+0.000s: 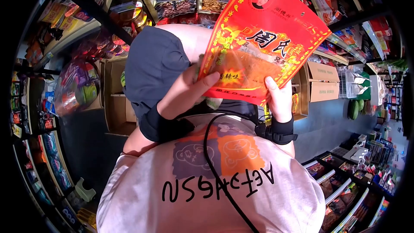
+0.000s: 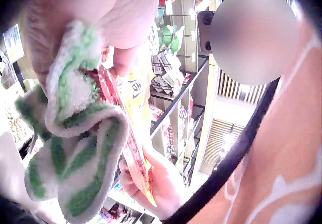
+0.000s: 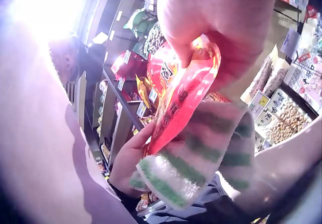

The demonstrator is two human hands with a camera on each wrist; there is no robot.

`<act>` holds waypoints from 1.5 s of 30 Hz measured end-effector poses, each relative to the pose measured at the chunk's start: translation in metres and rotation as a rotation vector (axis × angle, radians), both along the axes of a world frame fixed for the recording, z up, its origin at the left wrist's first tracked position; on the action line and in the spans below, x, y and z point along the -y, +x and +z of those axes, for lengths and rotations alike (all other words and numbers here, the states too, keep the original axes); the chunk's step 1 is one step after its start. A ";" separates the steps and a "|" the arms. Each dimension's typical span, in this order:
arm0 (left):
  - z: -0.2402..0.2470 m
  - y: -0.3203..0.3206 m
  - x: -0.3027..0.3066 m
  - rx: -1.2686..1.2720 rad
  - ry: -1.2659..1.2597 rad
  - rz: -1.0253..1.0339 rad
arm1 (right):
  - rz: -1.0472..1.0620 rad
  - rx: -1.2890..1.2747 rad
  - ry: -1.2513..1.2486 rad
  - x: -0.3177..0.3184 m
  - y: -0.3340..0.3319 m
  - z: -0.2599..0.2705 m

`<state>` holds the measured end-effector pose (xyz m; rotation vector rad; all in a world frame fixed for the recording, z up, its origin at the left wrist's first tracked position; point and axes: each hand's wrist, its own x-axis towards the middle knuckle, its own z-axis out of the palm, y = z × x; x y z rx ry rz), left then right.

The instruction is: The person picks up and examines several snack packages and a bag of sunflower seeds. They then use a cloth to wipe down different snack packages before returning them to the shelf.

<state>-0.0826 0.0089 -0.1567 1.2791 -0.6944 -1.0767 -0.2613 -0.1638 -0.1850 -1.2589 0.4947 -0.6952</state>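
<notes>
A large red snack packet with yellow trim and a window showing brown-orange food is held up before the chest, tilted. My left hand pinches its lower left edge, thumb on the front face. At the lower right corner, my right hand grips it with the thumb in front. A green-and-white striped cloth hangs from my left hand behind the packet; the right wrist view also shows this cloth below the packet. Most of the fingers are hidden behind the packet in the head view.
Shelves of packaged snacks surround me, with bags of nuts at the front. Cardboard boxes stand at the right, another open carton at the left. A pale green stool is on the dark floor at the lower left.
</notes>
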 end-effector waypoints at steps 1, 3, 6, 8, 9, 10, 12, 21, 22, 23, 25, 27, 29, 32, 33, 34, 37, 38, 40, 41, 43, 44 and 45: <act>-0.002 0.002 -0.001 0.030 -0.021 0.037 | 0.019 0.000 0.007 -0.001 0.000 0.002; 0.001 0.008 -0.004 -0.130 -0.033 0.059 | 0.055 -0.009 0.022 -0.003 -0.002 0.004; -0.008 0.010 -0.007 -0.024 -0.131 0.357 | 0.126 -0.078 -0.002 -0.005 -0.004 0.005; -0.005 0.013 -0.012 0.236 -0.262 0.506 | 0.201 -0.182 -0.079 -0.006 -0.004 0.006; 0.002 0.009 -0.016 0.234 -0.278 0.552 | 0.195 -0.203 -0.069 -0.007 -0.004 0.005; 0.009 0.005 -0.020 0.232 -0.294 0.598 | 0.190 -0.225 -0.059 -0.008 -0.004 0.003; -0.002 0.000 -0.011 0.623 -0.346 0.742 | 0.153 -0.191 0.021 -0.012 0.001 -0.002; -0.008 -0.018 0.003 1.598 -0.052 0.472 | 0.005 -0.095 0.144 -0.020 0.022 0.002; -0.008 -0.013 -0.001 1.616 -0.074 0.413 | -0.027 -0.104 0.164 -0.019 0.023 0.002; -0.007 -0.008 -0.006 1.622 -0.091 0.370 | -0.060 -0.114 0.186 -0.018 0.023 0.003; 0.000 -0.001 -0.018 1.615 -0.104 0.318 | -0.056 -0.120 0.152 -0.015 0.022 -0.002; 0.004 0.000 -0.023 1.614 -0.123 0.323 | -0.045 -0.151 0.157 -0.017 0.022 -0.001; -0.002 -0.002 -0.009 1.628 -0.173 0.334 | 0.035 -0.183 0.131 -0.022 0.023 -0.003; -0.017 -0.002 0.013 1.607 -0.221 0.245 | 0.204 -0.098 0.008 -0.035 0.026 -0.002; -0.021 -0.003 0.018 1.597 -0.236 0.207 | 0.249 -0.162 -0.043 -0.037 0.025 0.002; -0.019 -0.003 0.016 1.557 -0.094 0.139 | 0.295 -0.223 -0.099 -0.039 0.025 0.007; -0.023 0.010 0.007 1.867 -0.035 0.218 | 0.317 -0.246 -0.107 -0.040 0.020 0.008; -0.020 0.018 0.009 1.777 -0.097 0.278 | 0.321 -0.249 -0.109 -0.040 0.016 0.008; -0.018 0.037 -0.001 1.507 -0.082 0.024 | 0.340 -0.235 -0.125 -0.038 0.009 0.008; -0.001 0.042 -0.003 1.368 -0.075 -0.094 | 0.356 -0.217 -0.141 -0.036 0.007 0.008; 0.017 0.047 -0.003 0.448 0.328 -0.148 | 0.337 -0.244 -0.294 -0.031 0.002 0.012; 0.008 0.051 -0.007 0.403 0.334 -0.112 | 0.340 -0.226 -0.340 -0.026 0.000 0.012; -0.010 0.051 -0.009 0.294 0.222 -0.015 | 0.324 -0.184 -0.389 -0.025 -0.001 0.015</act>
